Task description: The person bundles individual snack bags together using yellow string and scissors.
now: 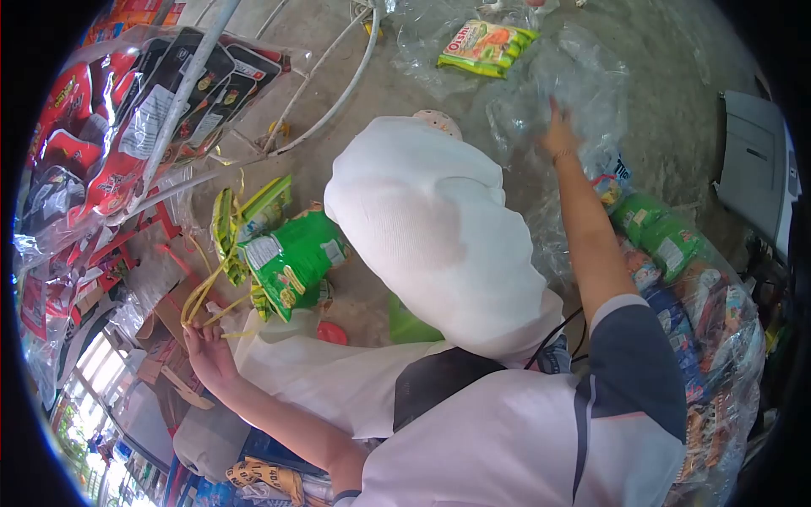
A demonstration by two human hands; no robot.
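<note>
My left hand [211, 357] is closed around loops of yellow string [196, 308] at the left. The string runs up to green snack packets [291, 258] and yellow-green packets [226, 224] beside my knee. My right hand [559, 139] stretches forward over a clear plastic bag [583, 80] on the floor. Its fingers look spread and slightly blurred, and no held thing shows in them. Beyond it, an Oishi snack packet [487, 48] in green and yellow lies on clear plastic. White fabric covers my bent legs [439, 220].
A white metal rack [338, 110] stands at upper left, with red and black packets [152, 110] in clear plastic. At right, a large clear bag of snack packs [676, 287] lies beside my right arm. A grey plastic container [756, 152] stands farther right on the concrete floor [676, 127].
</note>
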